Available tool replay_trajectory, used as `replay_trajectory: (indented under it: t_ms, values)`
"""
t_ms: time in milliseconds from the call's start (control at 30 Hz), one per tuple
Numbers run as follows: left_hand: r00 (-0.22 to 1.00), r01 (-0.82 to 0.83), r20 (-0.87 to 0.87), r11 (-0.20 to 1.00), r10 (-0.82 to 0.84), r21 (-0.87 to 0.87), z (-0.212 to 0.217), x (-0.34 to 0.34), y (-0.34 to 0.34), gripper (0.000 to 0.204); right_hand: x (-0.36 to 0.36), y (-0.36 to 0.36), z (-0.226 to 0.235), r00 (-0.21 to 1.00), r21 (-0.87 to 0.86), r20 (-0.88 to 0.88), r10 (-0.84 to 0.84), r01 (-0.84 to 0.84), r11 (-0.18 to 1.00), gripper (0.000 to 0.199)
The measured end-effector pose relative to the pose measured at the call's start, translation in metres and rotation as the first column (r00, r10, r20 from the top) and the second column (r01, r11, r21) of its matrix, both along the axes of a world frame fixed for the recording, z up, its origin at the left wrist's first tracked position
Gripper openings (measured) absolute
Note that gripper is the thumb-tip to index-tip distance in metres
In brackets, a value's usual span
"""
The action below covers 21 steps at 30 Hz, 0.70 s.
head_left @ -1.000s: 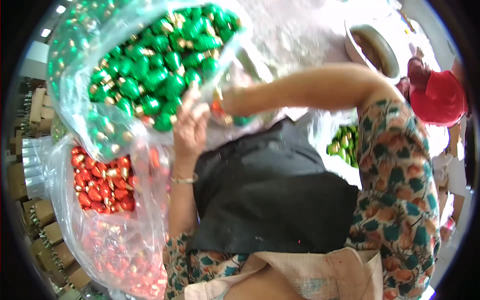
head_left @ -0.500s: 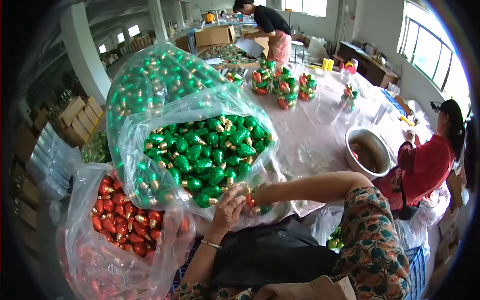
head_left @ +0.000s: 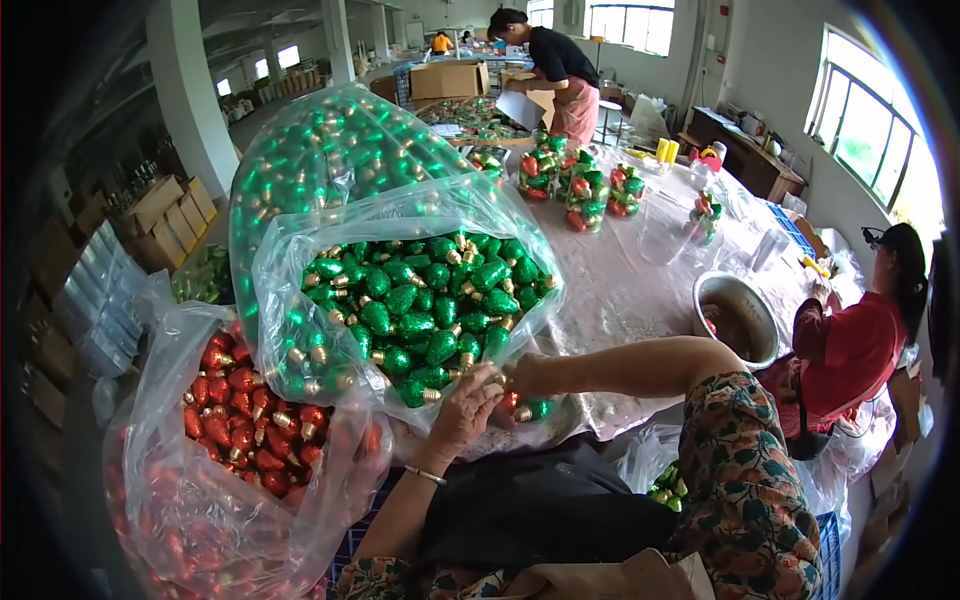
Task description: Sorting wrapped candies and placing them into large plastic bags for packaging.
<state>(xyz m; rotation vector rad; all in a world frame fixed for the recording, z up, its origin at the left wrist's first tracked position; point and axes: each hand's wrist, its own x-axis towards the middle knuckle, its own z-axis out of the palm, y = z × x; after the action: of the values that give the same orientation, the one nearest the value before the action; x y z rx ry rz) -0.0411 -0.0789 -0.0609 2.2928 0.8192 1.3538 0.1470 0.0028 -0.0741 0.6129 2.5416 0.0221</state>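
Head view: left hand angles up from the near side, fingers bent in toward the right hand. Right elbow's cocked out, forearm running leftward. Honestly can't make out whether either set of fingers is gripping anything. Green bulbs sit in the open bag just beyond, red bulbs in another bag to the left.
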Motion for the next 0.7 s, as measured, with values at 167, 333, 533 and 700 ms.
replay_trajectory:
  t_ms: [167,333,533,700]
  values:
    - [0.999,0.020,0.029,1.000,-0.020,0.022,-0.002,0.000,0.002,0.012,0.001,0.000,-0.001,0.998,-0.229,0.030,-0.049,0.055,0.972,0.048]
    - [0.999,-0.017,-0.046,0.999,0.019,0.028,-0.013,0.000,0.007,0.013,0.000,0.001,0.002,0.952,-0.369,-0.090,-0.293,0.242,0.898,0.069]
    - [0.997,-0.056,-0.046,0.997,0.054,-0.058,-0.011,-0.007,0.012,0.014,0.008,0.001,0.029,0.986,-0.125,0.157,-0.057,0.077,0.989,0.062]
    - [0.989,0.009,-0.148,0.998,0.000,0.057,0.011,0.002,-0.001,0.019,0.011,0.011,0.053,0.985,-0.488,0.129,-0.118,0.167,0.856,0.077]
